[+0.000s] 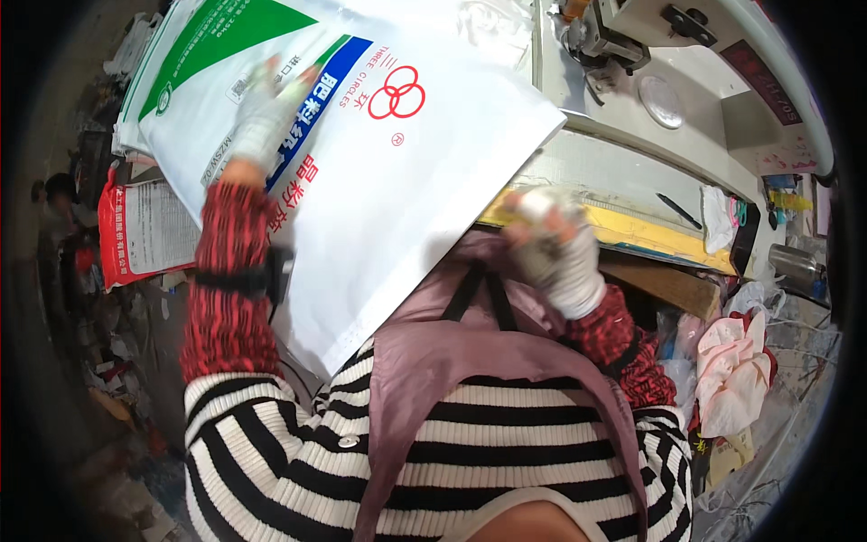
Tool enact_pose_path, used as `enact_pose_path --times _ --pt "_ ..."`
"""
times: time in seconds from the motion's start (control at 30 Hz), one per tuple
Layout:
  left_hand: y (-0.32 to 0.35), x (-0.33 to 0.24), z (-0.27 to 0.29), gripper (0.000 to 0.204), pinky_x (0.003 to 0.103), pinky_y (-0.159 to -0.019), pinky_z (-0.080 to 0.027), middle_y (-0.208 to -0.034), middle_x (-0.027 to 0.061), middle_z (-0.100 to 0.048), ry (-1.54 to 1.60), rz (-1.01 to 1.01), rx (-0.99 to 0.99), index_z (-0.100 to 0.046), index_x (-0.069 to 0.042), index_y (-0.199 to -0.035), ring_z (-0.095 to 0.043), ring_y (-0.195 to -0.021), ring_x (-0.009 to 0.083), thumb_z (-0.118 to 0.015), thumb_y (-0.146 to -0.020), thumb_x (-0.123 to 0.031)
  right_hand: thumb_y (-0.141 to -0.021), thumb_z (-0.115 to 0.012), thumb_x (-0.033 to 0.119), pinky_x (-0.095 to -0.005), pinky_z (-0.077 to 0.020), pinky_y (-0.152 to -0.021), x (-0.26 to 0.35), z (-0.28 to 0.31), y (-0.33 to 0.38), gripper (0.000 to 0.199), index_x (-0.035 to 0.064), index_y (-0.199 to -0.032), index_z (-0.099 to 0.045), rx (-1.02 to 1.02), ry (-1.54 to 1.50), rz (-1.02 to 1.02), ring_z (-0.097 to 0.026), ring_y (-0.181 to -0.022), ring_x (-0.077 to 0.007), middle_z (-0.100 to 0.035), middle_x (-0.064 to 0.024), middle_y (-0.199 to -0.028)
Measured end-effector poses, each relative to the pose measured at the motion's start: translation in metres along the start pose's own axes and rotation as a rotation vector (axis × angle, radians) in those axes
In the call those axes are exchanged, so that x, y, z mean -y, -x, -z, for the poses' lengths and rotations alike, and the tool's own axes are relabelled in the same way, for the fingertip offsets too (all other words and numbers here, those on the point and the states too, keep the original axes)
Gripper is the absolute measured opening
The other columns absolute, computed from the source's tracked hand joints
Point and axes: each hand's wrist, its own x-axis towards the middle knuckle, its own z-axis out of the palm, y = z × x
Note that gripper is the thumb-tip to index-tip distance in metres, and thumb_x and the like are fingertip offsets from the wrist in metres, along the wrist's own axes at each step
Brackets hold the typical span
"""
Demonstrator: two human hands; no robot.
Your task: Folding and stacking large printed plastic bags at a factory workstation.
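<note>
**newbie_stitch:** so what's actually going on with the hands here? hard to read through the fisheye.

**oldhand_bags:** left hand (262, 113), in a pale work glove, lies flat on the white woven sack (388, 172); fingers spread fairly wide, pressing down on the blue stripe, not gripping anything; the sack runs at a slant from the stack of printed sacks (181, 54) at upper left down toward the person's lap, its far corner reaching the sewing machine table (632, 154).

**newbie_stitch:** and the right?

**oldhand_bags:** right hand (555, 244), also gloved, is curled narrow near the sack's lower right edge, just beside the yellow table edge (632, 230); looks pinched on something pale, but it's blurred, so I can't tell if that's the sack's edge or something else.

**newbie_stitch:** any tips for handling a sack like that?

**oldhand_bags:** my take only; keep the flat palm well up the sack so the slick fabric can't slide; keep the edge taut between the two hands; watch the purple apron (452, 361) doesn't bunch under it; there's a red-edged sack (144, 230) lying lower left and a heap of pink cloth (731, 370) on the right, both apart from the hands.
</note>
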Motion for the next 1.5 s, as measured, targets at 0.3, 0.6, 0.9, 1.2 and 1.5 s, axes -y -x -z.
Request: enact_pose_path --times 0.3,0.6,0.9,1.2,1.5 --pt "0.196 0.110 0.024 0.076 0.034 -0.099 -0.041 -0.130 0.0143 -0.048 0.618 0.345 -0.167 -0.036 0.008 -0.135 -0.049 -0.115 0.0229 -0.076 -0.080 -0.026 -0.084 -0.057 0.027 -0.0409 -0.0413 -0.098 -0.009 -0.092 -0.061 0.032 0.0051 -0.106 -0.067 0.371 0.427 0.509 -0.058 -0.107 -0.0318 -0.065 -0.0149 -0.109" --pt "0.260 0.132 -0.006 0.047 0.035 -0.089 -0.050 -0.111 0.0110 -0.063 1.262 0.778 0.280 -0.057 0.003 -0.116 -0.061 -0.103 0.0203 -0.066 -0.088 -0.034 -0.081 -0.061 0.013 -0.0391 -0.0501 -0.085 -0.003 -0.063 -0.057 0.020 0.0033 -0.096 -0.070 -0.148 -0.052 0.455 -0.064 -0.093 -0.0297 -0.068 -0.0166 -0.098" --pt "0.255 0.130 -0.017 0.047 0.039 -0.097 -0.049 -0.120 0.0118 -0.058 1.443 0.751 0.232 -0.048 0.000 -0.128 -0.058 -0.110 0.0256 -0.065 -0.089 -0.020 -0.085 -0.062 0.011 -0.0277 -0.0489 -0.073 0.025 0.012 -0.085 0.031 -0.0042 -0.113 -0.060 -0.473 -0.415 -0.056 -0.062 -0.084 -0.0161 -0.067 -0.0165 -0.096" --pt "0.291 0.135 -0.014 0.055 0.039 -0.093 -0.049 -0.118 0.0095 -0.060 1.429 0.699 0.418 -0.047 -0.005 -0.131 -0.060 -0.104 0.0244 -0.070 -0.086 -0.025 -0.072 -0.073 0.023 -0.0389 -0.0480 -0.082 -0.063 -0.025 -0.121 0.040 -0.0023 -0.101 -0.061 -0.043 0.395 -0.167 -0.062 -0.090 -0.0340 -0.065 -0.0211 -0.096" --pt "0.282 0.161 -0.040 0.031 0.033 -0.065 -0.047 -0.086 0.0059 -0.063 0.943 0.602 -0.184 -0.063 0.000 -0.102 -0.056 -0.075 0.0138 -0.064 -0.091 -0.028 -0.071 -0.077 0.022 -0.0340 -0.0491 -0.080 -0.055 -0.026 -0.088 0.054 -0.0088 -0.110 -0.056 0.171 0.203 -0.229 -0.063 -0.089 -0.0238 -0.066 -0.0171 -0.100"
